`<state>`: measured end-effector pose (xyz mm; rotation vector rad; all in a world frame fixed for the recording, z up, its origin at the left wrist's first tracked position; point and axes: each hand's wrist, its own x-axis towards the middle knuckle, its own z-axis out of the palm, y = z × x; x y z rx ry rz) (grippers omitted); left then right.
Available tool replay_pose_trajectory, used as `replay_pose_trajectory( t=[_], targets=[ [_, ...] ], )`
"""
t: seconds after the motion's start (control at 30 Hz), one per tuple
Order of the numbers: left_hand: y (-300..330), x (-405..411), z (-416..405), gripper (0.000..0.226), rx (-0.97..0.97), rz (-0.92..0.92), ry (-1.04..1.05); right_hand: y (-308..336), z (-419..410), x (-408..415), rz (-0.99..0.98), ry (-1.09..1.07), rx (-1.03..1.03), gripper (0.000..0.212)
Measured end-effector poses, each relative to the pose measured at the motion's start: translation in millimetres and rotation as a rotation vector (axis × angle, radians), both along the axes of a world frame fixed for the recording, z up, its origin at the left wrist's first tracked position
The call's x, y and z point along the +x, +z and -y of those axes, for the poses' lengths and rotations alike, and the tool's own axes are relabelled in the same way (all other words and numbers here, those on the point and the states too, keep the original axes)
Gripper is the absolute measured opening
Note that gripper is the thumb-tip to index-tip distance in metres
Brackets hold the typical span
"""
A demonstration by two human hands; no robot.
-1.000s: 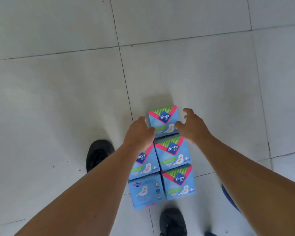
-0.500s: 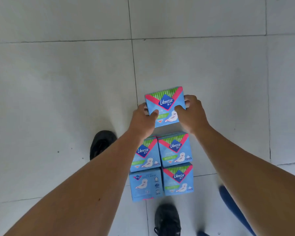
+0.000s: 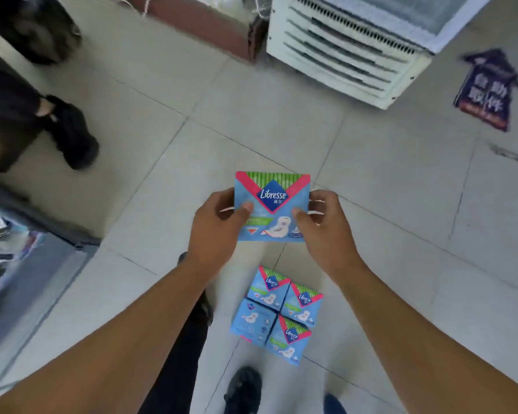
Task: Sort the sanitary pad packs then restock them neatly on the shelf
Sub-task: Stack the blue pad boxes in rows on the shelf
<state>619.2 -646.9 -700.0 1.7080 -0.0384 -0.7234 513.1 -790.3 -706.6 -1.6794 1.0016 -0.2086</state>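
Up over the floor (image 3: 371,189), the left hand (image 3: 219,225) and right hand (image 3: 323,225) hold 1 pack (image 3: 272,204) by its sides, while 4 packs (image 3: 277,313) wait near the feet, none shelved yet.

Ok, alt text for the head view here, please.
Both hands, left hand and right hand, hold one blue Libresse pack above a tiled floor. Four more packs lie in a square block below, with a white vented cabinet ahead.

A white louvred cooler (image 3: 347,49) stands on the pale tiled floor (image 3: 251,138) beside a dark floor sticker (image 3: 485,91); another person's black shoe (image 3: 75,135) is near the left edge.
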Motion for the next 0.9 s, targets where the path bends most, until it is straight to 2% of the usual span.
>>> replay_pose_trajectory(
  t=[0.13,0.23,0.57,0.73,0.9],
  targets=[
    [58,30,-90,0.023,0.008,0.036,0.154,60,-69,52,0.067,0.202,-0.023,0.025],
    [83,55,-161,0.033,0.044,0.085,0.286,84,-130,98,0.096,0.337,-0.018,0.025],
    [117,115,-377,0.033,0.178,0.218,0.548,107,-327,228,0.172,0.719,-0.042,0.030],
    [116,141,-440,0.036,0.238,0.225,0.642,110,-392,275,0.188,0.844,-0.098,0.033],
    [104,167,-465,0.040,0.286,0.295,0.736,102,-427,319,0.230,0.943,-0.215,0.032]
  ],
)
